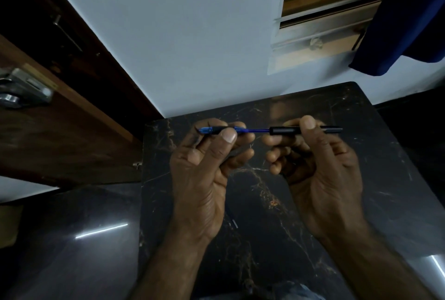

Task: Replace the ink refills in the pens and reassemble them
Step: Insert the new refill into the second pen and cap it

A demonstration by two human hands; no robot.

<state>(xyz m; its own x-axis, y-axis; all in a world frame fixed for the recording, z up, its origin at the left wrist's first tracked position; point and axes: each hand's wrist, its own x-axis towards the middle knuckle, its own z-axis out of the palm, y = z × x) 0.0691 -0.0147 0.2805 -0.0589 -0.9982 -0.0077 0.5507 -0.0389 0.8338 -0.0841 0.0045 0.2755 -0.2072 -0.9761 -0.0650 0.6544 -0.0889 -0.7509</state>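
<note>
A pen is held level above a black marble table (385, 179), pulled apart into two pieces. My left hand (207, 167) pinches the front piece (212, 130), a black grip with a translucent blue tip pointing left. A thin blue ink refill (255, 130) runs from it to the right, its end just inside the mouth of the black barrel (285, 130). My right hand (320, 169) grips that barrel between thumb and fingers, and the barrel's rear end sticks out past the thumb.
A small thin dark piece (234, 223) lies on the table between my wrists. A wooden door with a metal lock (21, 90) stands at the left. A pale wall, a louvred window (325, 17) and a blue curtain (409, 22) lie beyond the table.
</note>
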